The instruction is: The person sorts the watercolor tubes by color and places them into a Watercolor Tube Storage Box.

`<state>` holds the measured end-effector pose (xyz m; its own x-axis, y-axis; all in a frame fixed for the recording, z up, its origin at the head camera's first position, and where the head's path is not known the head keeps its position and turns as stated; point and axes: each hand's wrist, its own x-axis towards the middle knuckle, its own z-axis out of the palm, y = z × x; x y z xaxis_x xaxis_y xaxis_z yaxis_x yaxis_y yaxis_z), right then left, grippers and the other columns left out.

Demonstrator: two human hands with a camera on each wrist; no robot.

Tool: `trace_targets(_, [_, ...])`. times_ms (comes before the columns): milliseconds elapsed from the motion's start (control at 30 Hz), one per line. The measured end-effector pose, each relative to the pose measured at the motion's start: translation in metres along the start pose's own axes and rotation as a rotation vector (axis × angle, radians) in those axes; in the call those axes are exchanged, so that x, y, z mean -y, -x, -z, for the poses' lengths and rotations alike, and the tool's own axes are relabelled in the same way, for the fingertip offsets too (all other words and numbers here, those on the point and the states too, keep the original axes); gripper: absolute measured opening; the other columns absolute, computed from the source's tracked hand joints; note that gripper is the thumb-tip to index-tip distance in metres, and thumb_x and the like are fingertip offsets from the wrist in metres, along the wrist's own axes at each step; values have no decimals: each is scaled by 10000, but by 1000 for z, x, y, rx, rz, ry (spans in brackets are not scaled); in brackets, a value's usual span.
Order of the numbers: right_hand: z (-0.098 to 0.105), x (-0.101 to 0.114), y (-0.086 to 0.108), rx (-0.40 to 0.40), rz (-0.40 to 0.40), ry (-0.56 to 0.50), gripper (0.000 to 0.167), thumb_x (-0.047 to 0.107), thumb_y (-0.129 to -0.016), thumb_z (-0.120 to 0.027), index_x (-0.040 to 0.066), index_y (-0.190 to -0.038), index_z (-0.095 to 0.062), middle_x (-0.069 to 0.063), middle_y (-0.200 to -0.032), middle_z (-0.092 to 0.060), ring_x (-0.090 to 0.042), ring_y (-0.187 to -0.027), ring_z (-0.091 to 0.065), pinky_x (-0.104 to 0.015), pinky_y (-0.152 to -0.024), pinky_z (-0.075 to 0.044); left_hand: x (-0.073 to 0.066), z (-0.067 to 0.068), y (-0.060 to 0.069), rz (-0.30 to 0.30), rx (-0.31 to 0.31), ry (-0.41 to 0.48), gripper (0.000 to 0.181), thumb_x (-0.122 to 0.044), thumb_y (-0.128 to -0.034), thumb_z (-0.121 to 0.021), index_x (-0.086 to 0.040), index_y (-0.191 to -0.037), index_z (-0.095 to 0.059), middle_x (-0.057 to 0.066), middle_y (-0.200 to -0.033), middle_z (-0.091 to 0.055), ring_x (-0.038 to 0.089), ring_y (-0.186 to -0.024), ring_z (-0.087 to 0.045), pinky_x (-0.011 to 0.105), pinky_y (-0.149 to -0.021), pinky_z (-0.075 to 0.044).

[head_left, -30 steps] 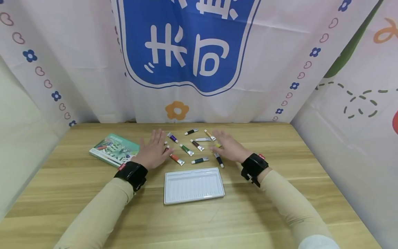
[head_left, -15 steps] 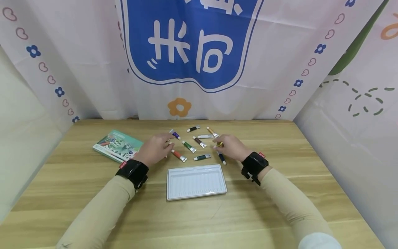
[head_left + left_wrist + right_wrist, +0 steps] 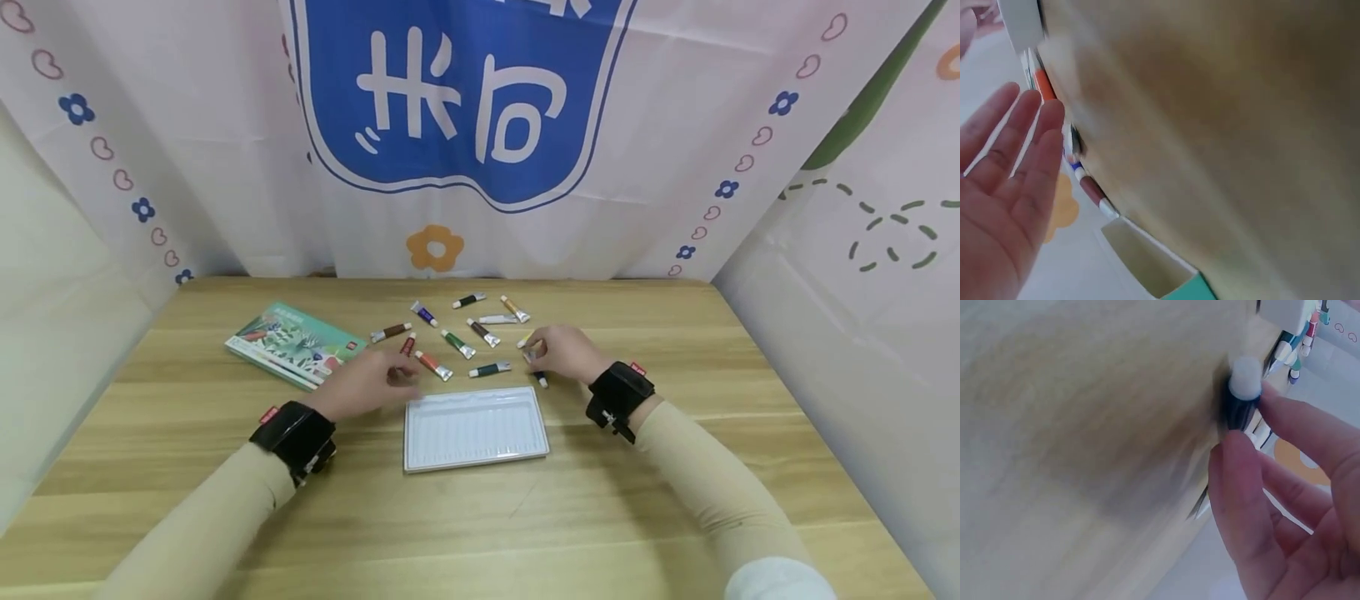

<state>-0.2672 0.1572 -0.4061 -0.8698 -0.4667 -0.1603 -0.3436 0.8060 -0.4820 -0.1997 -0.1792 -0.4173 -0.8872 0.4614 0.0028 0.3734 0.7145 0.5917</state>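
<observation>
1. At the far side hangs a white cloth point(image 3: 667, 108) with a blue emblem point(image 3: 465, 171).
2. Before it stretches the wooden table point(image 3: 450, 533).
3. On the table's left lies a green box point(image 3: 300, 340), its right end by the left hand.
4. Right of it and nearer lies the white tray point(image 3: 477, 429), ridged face up.
5. The left hand point(image 3: 363, 385) is at the tray's far left corner, its grip wide, thumb apart from relaxed fingers.
6. The right hand point(image 3: 566, 354), beyond the tray's far right corner, pinches the dark tube point(image 3: 1241, 409), white cap showing.
7. Beyond the tray lie the orange tube point(image 3: 433, 366), near the left hand, and, further right, the dark green tube point(image 3: 489, 369).
</observation>
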Motion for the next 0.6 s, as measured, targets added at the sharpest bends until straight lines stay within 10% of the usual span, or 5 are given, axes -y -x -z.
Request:
trace_targets(300, [-3,4,2,-2,3,29,418,177,-843,-853,-14,-1190,-720,0,-780,-647,-127,-681,-564,-282,-666,-479,-6,-11,25,-79,86,-101,983,-583,-677,-889,17,-1394,-584,172,-1356,-607,330,-1242,-561,506,-1050,-481])
trace_targets(600, [-5,9,2,9,46,49,377,53,-853,-801,-23,-1211,-712,-12,-782,-625,-139,-689,-535,-288,-684,-473,-17,-24,33,-6,150,-69,1214,-585,-537,-958,26,-1461,-463,204,-1383,-467,350,-1232,-517,520,-1072,-461])
